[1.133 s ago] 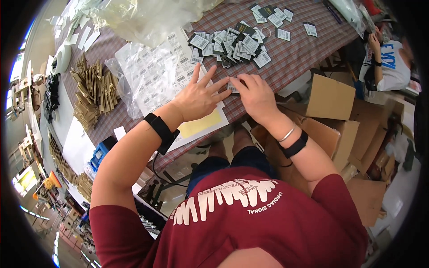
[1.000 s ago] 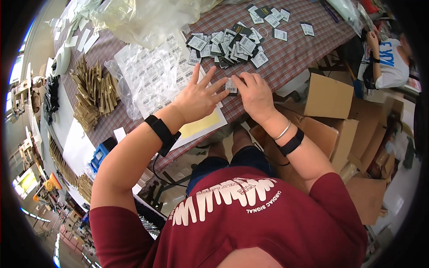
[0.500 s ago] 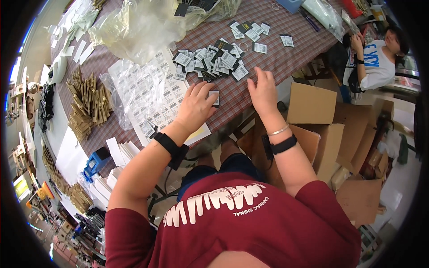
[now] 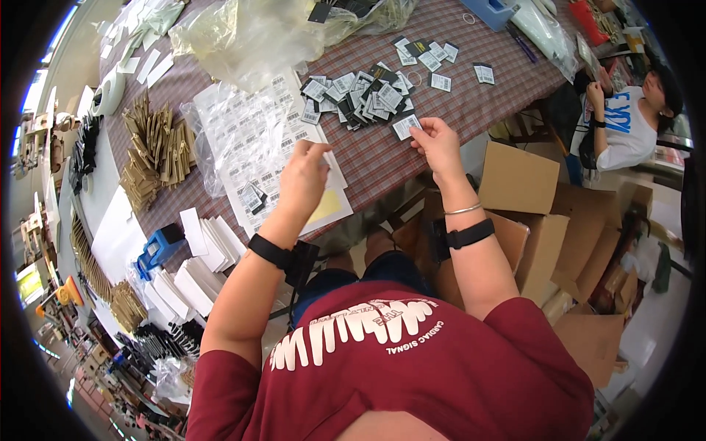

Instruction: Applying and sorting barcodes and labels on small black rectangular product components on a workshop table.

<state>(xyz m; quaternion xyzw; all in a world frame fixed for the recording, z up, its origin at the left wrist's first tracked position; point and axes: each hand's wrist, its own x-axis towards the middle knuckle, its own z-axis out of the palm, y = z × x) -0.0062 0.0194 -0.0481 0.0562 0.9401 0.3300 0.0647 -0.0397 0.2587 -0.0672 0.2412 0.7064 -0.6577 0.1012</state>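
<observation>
My right hand (image 4: 439, 149) has thumb and forefinger pinched on the near corner of a black tag with a white barcode label (image 4: 405, 127). That tag lies at the near right edge of a heap of similar tags (image 4: 360, 99). My left hand (image 4: 303, 176) is over the right side of the barcode sticker sheets (image 4: 254, 136), its fingers curled in. Whatever it may hold is hidden by the fingers. By my left wrist, a few small tags (image 4: 252, 198) rest on the sheets.
Brown folded card pieces (image 4: 158, 151) are piled at left, near a blue tape dispenser (image 4: 160, 248) and white card strips (image 4: 213, 246). Clear plastic (image 4: 250, 44) covers the far table. Cardboard boxes (image 4: 518, 176) stand right of the table; another person (image 4: 629, 125) sits beyond.
My left hand has drawn back leftward and curled; the tag beside it is out of sight. My right hand has gone from spread fingers to a pinch on a tag.
</observation>
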